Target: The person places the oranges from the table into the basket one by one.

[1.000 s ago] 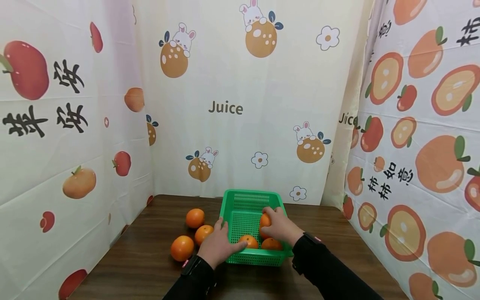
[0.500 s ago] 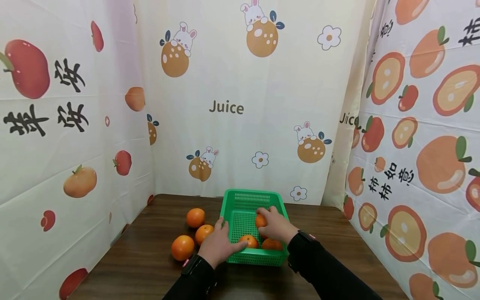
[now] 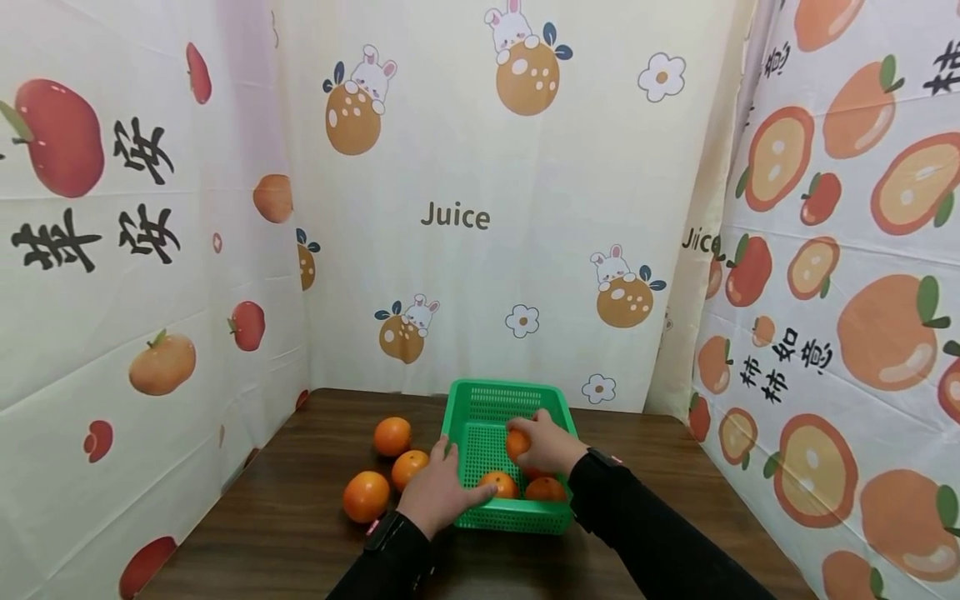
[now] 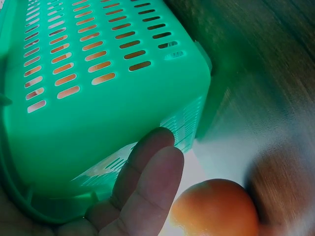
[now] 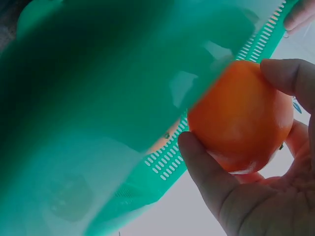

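Observation:
My right hand [image 3: 551, 443] grips an orange [image 5: 241, 118] inside the green plastic basket [image 3: 510, 515]; thumb and fingers sit around its sides. In the right wrist view, the near basket wall overlaps part of that fruit. My left hand [image 3: 442, 493] rests at the basket's front left corner, thumb stretched over the front rim. In the left wrist view, its extended fingers [image 4: 157, 182] lie along the outside of the slotted wall. Two oranges, one left [image 3: 498, 483] and one right [image 3: 546, 489], lie at the basket's front end. Another orange behind them is mostly hidden by my right hand.
Three more oranges stand on the dark wooden table [image 3: 300, 533] left of the basket: a far one [image 3: 392, 436], a middle one [image 3: 409, 469] close by my left hand, and a near one [image 3: 366, 497]. Fruit-printed curtains [image 3: 465, 275] enclose the table's back and sides.
My right hand has moved a little left within the basket, carrying the orange from the right wall toward the middle. The left hand and the oranges on the table stay in place.

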Demonstrator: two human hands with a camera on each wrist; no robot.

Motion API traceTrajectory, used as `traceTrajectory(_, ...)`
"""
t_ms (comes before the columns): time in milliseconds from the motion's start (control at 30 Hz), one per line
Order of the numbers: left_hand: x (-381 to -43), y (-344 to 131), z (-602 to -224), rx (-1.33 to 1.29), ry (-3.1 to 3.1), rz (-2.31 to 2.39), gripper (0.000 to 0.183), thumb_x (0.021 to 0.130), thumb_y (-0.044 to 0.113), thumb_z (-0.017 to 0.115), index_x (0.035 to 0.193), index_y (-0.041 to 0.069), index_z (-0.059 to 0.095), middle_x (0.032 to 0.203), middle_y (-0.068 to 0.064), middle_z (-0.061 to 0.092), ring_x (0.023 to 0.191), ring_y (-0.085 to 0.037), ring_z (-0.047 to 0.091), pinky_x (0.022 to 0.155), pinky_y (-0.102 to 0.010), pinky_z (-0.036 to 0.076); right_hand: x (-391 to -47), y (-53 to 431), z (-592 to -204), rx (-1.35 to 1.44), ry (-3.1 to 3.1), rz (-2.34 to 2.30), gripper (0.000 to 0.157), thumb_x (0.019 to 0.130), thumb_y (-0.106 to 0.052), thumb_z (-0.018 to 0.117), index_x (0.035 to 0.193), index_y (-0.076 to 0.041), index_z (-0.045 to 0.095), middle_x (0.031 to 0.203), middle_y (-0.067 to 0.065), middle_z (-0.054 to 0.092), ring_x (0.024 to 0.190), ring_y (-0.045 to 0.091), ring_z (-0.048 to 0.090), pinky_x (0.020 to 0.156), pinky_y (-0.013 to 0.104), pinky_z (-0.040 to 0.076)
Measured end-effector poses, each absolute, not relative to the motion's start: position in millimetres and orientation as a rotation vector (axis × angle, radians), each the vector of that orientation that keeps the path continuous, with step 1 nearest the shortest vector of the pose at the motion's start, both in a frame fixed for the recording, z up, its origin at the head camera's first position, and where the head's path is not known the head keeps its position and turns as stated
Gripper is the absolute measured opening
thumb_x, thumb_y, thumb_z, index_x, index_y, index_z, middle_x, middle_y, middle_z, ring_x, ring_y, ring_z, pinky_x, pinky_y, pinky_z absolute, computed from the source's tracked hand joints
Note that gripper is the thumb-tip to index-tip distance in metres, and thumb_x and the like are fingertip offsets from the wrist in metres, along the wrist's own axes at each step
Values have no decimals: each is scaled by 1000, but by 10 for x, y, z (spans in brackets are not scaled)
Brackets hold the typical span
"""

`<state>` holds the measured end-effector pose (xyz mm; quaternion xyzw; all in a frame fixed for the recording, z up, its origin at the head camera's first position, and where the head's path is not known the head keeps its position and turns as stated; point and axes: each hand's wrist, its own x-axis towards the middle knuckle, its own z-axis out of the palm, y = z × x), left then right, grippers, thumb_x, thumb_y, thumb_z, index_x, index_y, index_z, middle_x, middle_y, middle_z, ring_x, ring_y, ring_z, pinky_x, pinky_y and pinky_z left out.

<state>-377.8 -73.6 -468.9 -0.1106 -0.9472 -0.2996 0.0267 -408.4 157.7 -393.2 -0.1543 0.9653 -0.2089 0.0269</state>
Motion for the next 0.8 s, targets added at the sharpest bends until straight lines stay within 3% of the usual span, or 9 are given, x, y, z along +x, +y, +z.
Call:
traceTrajectory(467, -3777, -730, -4705, -347, -2920, -934, 115, 86, 84, 65, 162, 0, 43, 175, -21, 26, 108, -36, 72, 83, -52, 61, -4186, 1547, -3978, -503, 2960, -541, 57, 89, -13, 84, 140, -30, 68, 129, 13, 54, 96, 28, 58, 84, 45, 54)
traceTrajectory(667, -3760, -736, -4697, -361, -2926, -924, 114, 86, 83, 65, 161, 0, 43, 175, -22, 25, 99, -32, 72, 79, -49, 61, -4229, 1545, -3890, -517, 2939, -438, 59, 86, -14, 85, 139, -32, 68, 132, 11, 56, 99, 27, 58, 87, 49, 56)
traceTrajectory(800, -3758, -746, -4676, -350, -2926, -932, 114, 86, 83, 65, 162, 1, 42, 175, -21, 24, 102, -33, 72, 79, -49, 60, -4243, 1517, -3816, -562, 2935, -379, 58, 87, -12, 85, 139, -30, 68, 132, 13, 57, 100, 27, 58, 90, 49, 56)
